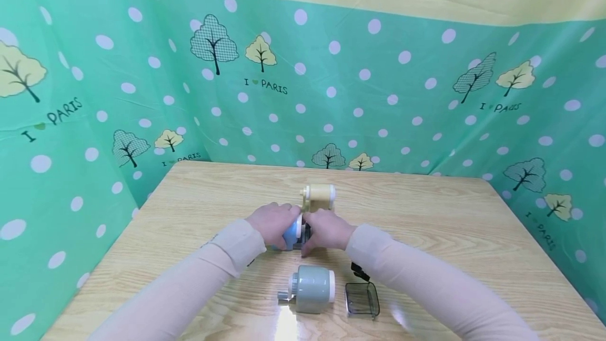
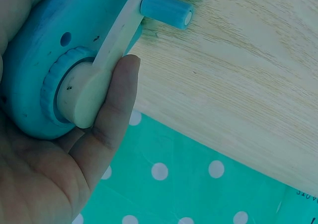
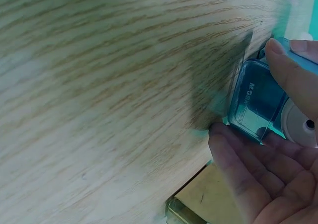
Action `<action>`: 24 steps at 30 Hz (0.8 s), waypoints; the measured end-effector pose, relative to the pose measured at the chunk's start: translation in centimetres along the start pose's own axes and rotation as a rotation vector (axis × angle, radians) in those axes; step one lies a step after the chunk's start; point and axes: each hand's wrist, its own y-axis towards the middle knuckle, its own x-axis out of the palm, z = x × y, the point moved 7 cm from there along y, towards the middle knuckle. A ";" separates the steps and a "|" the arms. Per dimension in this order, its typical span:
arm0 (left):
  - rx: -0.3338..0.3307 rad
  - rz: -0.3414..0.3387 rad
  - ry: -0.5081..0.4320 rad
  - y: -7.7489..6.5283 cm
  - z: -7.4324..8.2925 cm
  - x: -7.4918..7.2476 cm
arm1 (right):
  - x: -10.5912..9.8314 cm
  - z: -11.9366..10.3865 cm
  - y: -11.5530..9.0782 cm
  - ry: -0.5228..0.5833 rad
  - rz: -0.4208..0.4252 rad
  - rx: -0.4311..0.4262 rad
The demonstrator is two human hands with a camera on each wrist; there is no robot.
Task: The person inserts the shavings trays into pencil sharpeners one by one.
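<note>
A blue crank pencil sharpener [image 1: 290,236] stands between both hands on the table. My left hand [image 1: 274,223] holds its body from the left and behind; in the left wrist view one finger lies along the white crank arm [image 2: 117,40] with its blue knob [image 2: 166,9]. From the other side my right hand [image 1: 326,229] pinches the see-through shavings drawer [image 3: 256,97], thumb at one edge and fingers at the opposite one. Beside the drawer shows the sharpener's white round face [image 3: 298,127] with the pencil hole.
Just behind the hands stands a yellow crank sharpener [image 1: 320,193]. Nearer the front is a grey-green one [image 1: 313,289], with a loose clear drawer [image 1: 362,300] to its right. A small black piece [image 1: 360,271] lies by the right sleeve. Green dotted cloth [image 1: 331,93] hangs around the table.
</note>
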 end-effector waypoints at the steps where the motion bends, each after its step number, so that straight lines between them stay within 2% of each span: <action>1: 0.000 0.000 0.000 0.0 0.0 0.0 | 0.0 0.0 0.0 -0.002 -0.001 0.000; 24: -0.002 0.009 0.001 0.2 -0.1 0.1 | 0.4 0.7 -0.2 0.076 -0.031 0.039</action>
